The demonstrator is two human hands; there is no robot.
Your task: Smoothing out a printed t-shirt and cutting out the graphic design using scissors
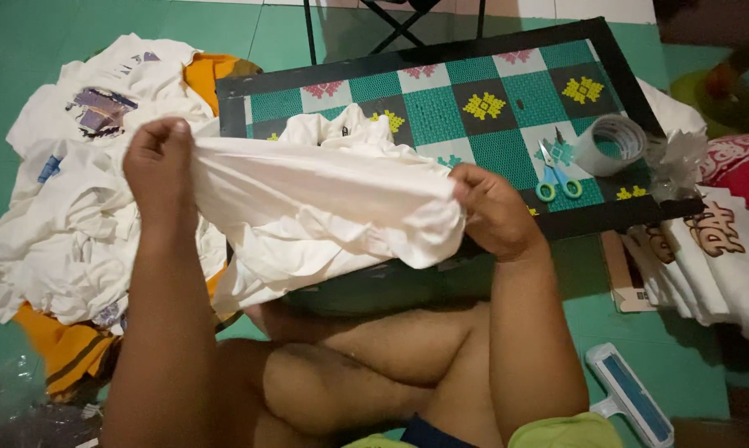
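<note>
Green floor matting point(26, 25) is stretching under everything, and a low counter point(615, 62) with a green, black and white checked top is standing just beyond the person's crossed legs; the left hand point(160, 170) and the right hand point(495, 211) are both clenching a white cloth garment point(324, 207), stretching it between them above the near edge of the counter, with its loose part sagging toward the lap; the fabric is looking light, soft and limp, creasing freely, so pinching it at a folded edge or hem, as the fingers are doing now, seems the surest hold; a heap of white and orange clothes point(75, 216) is lying on the floor to the left; no true container is showing; green-handled scissors point(555, 178) and a roll of clear tape point(611, 143) are resting on the counter's right side; folded printed shirts point(714, 257) are stacking at the far right; a lint brush point(631, 398) is lying near right.
</note>
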